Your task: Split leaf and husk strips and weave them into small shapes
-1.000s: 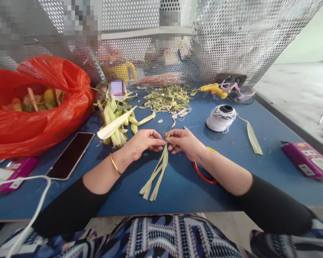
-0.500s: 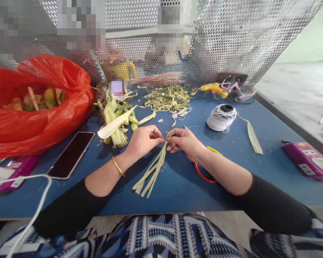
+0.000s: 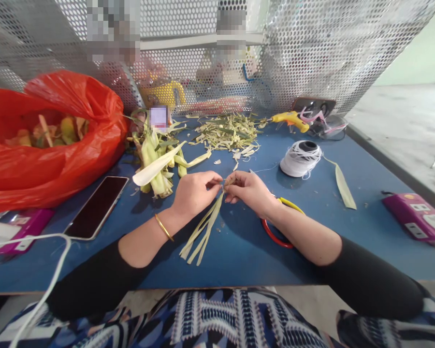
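Observation:
Pale green corn husk strips [image 3: 206,231] fan out toward me from between my two hands, their top ends gathered at the fingertips. My left hand [image 3: 198,188] pinches at the gathered end. Close beside it, my right hand [image 3: 247,189] is closed too, its fingers on the top of the same bundle. Exactly which fingers bear the strips is partly hidden. A pair of scissors [image 3: 275,236] with red and yellow handles lies under my right wrist. A fine white thread runs from near my right hand to the thread spool [image 3: 300,159].
A pile of corn husks [image 3: 154,164] and a heap of trimmed scraps [image 3: 229,133] lie behind my hands. Left are a red plastic bag [image 3: 105,140] and a phone [image 3: 97,208]. Right are a single husk piece [image 3: 344,188], a purple power strip [image 3: 418,216] and a yellow glue gun [image 3: 292,120].
My fingertips have shifted slightly at the top of the bundle, and the hanging strips lie closer together. The whole view has moved a little.

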Tool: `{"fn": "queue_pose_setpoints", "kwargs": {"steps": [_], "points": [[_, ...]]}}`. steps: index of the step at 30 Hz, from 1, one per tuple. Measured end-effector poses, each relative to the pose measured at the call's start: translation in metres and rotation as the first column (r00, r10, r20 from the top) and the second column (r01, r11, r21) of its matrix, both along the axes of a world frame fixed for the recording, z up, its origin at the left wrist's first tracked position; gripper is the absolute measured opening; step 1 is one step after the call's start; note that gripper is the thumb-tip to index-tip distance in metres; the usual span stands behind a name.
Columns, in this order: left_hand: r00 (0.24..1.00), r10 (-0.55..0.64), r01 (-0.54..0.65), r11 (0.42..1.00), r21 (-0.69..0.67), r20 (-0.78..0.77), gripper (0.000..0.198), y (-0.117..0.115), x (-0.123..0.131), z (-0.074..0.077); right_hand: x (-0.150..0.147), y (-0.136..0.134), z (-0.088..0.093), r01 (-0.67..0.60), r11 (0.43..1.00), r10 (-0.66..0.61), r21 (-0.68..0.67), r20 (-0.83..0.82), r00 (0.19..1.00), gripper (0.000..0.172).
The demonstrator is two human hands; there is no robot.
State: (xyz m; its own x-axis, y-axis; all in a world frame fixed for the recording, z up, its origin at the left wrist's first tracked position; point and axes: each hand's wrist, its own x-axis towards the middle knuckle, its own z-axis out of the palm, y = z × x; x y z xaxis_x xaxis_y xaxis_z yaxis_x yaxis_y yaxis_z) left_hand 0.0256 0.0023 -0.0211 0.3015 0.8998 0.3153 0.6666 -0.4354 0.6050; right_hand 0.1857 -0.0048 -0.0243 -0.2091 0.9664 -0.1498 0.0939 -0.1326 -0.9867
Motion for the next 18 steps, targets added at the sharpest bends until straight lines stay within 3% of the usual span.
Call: {"fn": "queue_pose_setpoints", "kwargs": {"steps": [6,13,18], "points": [[0.999,0.003,0.0,0.997,0.079,-0.045,0.011,-0.0014,-0.0005,-0.0007,0.001,0.001,-0.0029,0.045,0.998,-0.044,0.035,-0.011,0.999,0.018],[0.997,0.011,-0.003,0.994,0.11,-0.072,0.011,-0.0025,0.0004,-0.0013,0.0009,0.0018,0.0012,0.04,0.999,-0.04,-0.013,0.049,0.998,0.007],[0.996,0.02,-0.009,0.992,0.124,-0.09,0.012,-0.0025,0.0005,-0.0018,0.004,0.0034,-0.0004,0.037,0.997,-0.045,0.07,0.124,0.991,0.011]]}}
